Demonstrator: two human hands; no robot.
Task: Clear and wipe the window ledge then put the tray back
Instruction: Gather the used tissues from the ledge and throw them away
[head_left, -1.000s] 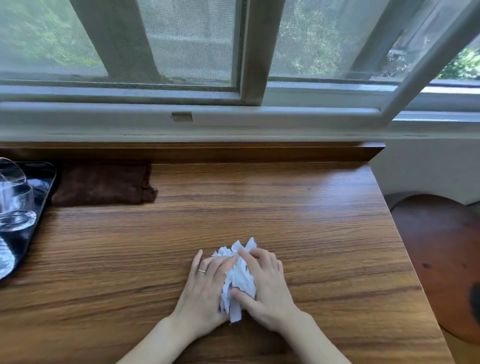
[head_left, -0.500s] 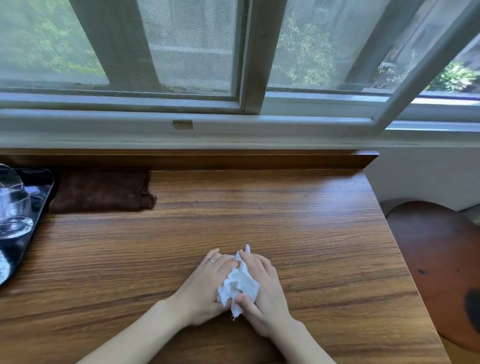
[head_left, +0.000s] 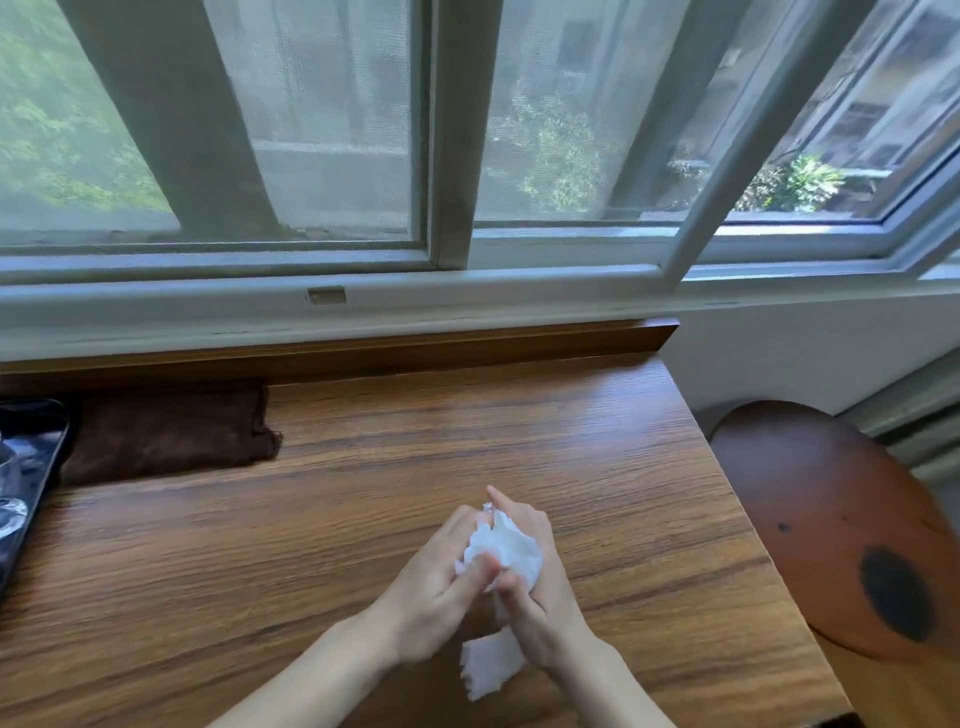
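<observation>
A crumpled white tissue (head_left: 506, 551) is held between both hands just above the wooden ledge (head_left: 363, 493), near its front middle. My left hand (head_left: 436, 587) grips it from the left with the thumb pressed on the paper. From the right, my right hand (head_left: 535, 577) curls round it. A loose tail of the tissue (head_left: 488, 667) hangs below the wrists. At the far left edge, a dark glossy tray (head_left: 31, 467) holds clear glassware (head_left: 10, 514), mostly cut off by the frame.
A folded brown cloth (head_left: 166, 436) lies at the back left, against the raised wooden lip beside the tray. The grey window frame (head_left: 447, 135) runs along the back. A round brown stool (head_left: 841, 525) stands off the ledge's right end.
Both hands have lifted off the ledge and bunched the tissue tighter between them. The view has tilted up and shifted right, so less of the tray shows.
</observation>
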